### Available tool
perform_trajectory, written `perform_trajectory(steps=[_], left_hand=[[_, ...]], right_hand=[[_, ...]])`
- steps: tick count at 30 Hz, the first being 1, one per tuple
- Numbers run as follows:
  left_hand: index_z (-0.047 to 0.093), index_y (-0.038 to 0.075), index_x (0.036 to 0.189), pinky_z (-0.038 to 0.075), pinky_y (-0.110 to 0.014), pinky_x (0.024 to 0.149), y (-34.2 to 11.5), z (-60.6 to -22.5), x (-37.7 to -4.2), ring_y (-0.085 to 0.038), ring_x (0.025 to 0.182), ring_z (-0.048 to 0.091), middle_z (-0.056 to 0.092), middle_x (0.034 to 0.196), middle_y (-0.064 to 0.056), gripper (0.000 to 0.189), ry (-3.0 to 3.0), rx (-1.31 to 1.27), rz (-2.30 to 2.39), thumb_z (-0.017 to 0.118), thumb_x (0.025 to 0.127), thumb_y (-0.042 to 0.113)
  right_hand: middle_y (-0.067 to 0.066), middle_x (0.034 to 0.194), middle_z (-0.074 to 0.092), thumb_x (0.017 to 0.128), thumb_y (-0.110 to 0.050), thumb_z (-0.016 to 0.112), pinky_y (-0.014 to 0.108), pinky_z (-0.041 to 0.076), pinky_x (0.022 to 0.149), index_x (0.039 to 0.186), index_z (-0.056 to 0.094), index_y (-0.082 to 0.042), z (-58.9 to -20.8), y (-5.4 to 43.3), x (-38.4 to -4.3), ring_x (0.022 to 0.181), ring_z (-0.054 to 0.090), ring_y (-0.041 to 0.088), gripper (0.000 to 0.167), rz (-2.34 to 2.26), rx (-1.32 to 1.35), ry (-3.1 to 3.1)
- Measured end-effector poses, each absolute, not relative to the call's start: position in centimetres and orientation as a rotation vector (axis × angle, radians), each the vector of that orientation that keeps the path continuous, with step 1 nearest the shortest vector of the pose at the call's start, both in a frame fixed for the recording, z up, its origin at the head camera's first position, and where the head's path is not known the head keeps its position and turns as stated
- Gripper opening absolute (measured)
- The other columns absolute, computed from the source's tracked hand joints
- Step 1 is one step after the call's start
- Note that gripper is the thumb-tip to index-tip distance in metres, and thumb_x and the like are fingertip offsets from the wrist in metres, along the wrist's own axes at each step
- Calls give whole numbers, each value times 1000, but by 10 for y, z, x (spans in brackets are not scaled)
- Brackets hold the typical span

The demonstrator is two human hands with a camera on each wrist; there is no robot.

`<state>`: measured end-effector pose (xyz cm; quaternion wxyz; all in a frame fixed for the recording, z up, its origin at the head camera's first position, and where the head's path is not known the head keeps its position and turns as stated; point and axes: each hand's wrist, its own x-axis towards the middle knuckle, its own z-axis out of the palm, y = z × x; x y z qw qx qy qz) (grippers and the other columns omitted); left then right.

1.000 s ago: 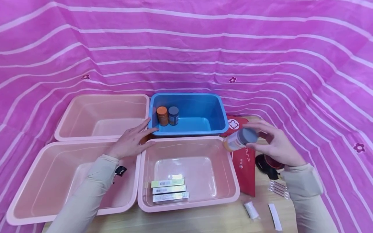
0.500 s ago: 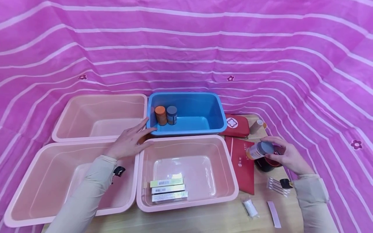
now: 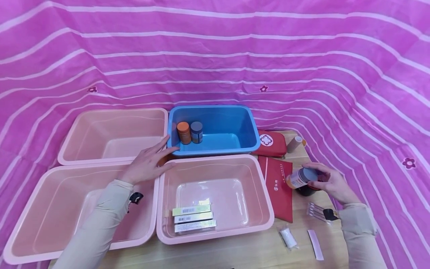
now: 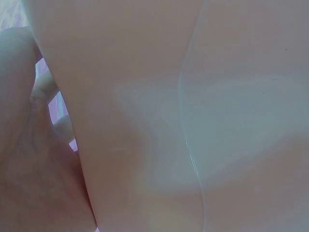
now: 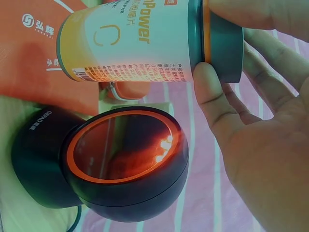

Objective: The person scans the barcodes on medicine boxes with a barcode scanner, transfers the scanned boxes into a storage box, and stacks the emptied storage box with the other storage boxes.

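Observation:
My right hand (image 3: 334, 184) grips a bottle with a grey lid (image 3: 298, 178), its fingers and thumb around the lid. Tilted sideways, the bottle (image 5: 128, 41) shows a white and yellow label with a barcode in the right wrist view. Close by it stands a black desktop barcode scanner (image 5: 128, 154), whose round window glows red. My left hand (image 3: 146, 164) rests with extended fingers where the tub rims meet, touching the blue tub (image 3: 220, 152). In the left wrist view, the left hand (image 4: 38, 145) is partly hidden behind a pink tub wall (image 4: 130, 116).
The blue tub contains an orange-lidded bottle (image 3: 183, 133) and a grey-lidded one (image 3: 196, 132). Several slim boxes (image 3: 193, 218) lie in the front pink tub (image 3: 270, 209). At right are a red pouch (image 3: 273, 144), a red folder (image 3: 279, 194), packaged swabs (image 3: 315, 211) and a white roll (image 3: 288, 238).
My right hand has carried the bottle rightward and down, from beside the pink tub's rim to the scanner. The left hand has kept its place on the rims.

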<state>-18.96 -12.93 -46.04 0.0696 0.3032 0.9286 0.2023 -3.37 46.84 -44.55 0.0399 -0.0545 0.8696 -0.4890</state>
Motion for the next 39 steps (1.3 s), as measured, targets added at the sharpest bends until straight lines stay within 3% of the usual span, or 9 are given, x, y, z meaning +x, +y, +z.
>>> perform_trajectory(steps=[13, 17, 21, 30, 36, 39], left_hand=[[44, 28, 157, 32, -68, 117, -131, -462, -190, -47, 152, 31, 11, 173, -12, 65, 2799, 904, 611, 63, 99, 49], [45, 27, 157, 32, -68, 116, -131, -463, -189, -47, 152, 30, 12, 173, -12, 64, 2801, 906, 614, 64, 99, 48], [45, 27, 157, 32, -69, 116, -131, -463, -190, -47, 152, 30, 12, 173, -12, 64, 2800, 909, 616, 63, 99, 49], [43, 29, 158, 31, -69, 117, -132, -463, -189, -46, 153, 28, 10, 174, -10, 65, 2794, 887, 612, 63, 99, 49], [43, 30, 158, 29, -70, 117, -131, -460, -188, -46, 153, 28, 10, 174, -9, 65, 2784, 865, 618, 64, 99, 49], [44, 30, 157, 30, -69, 117, -131, -459, -188, -45, 153, 29, 12, 174, -10, 65, 2787, 867, 629, 65, 98, 48]], right_hand=[[-16, 132, 56, 89, 9, 71, 25, 62, 75, 141, 57, -1, -428, 454, -39, 99, 67, 1, 55, -1488, -178, 2692], [-7, 135, 58, 86, 13, 71, 16, 57, 85, 139, 59, -1, -407, 440, -51, 103, 65, 2, 57, -1489, -307, 2735], [2, 138, 59, 83, 17, 71, 15, 55, 89, 139, 61, -3, -380, 419, -68, 108, 62, 8, 61, -1504, -452, 2737], [10, 137, 60, 83, 5, 78, 21, 54, 89, 137, 63, -5, -330, 347, -135, 115, 56, 18, 57, -1252, -634, 2733], [12, 141, 58, 87, -2, 78, 45, 56, 96, 137, 63, -9, -325, 295, -192, 120, 56, 28, 53, -1095, -730, 2660], [11, 138, 58, 87, -4, 79, 51, 56, 98, 137, 63, -10, -329, 271, -218, 120, 58, 30, 52, -983, -730, 2659]])
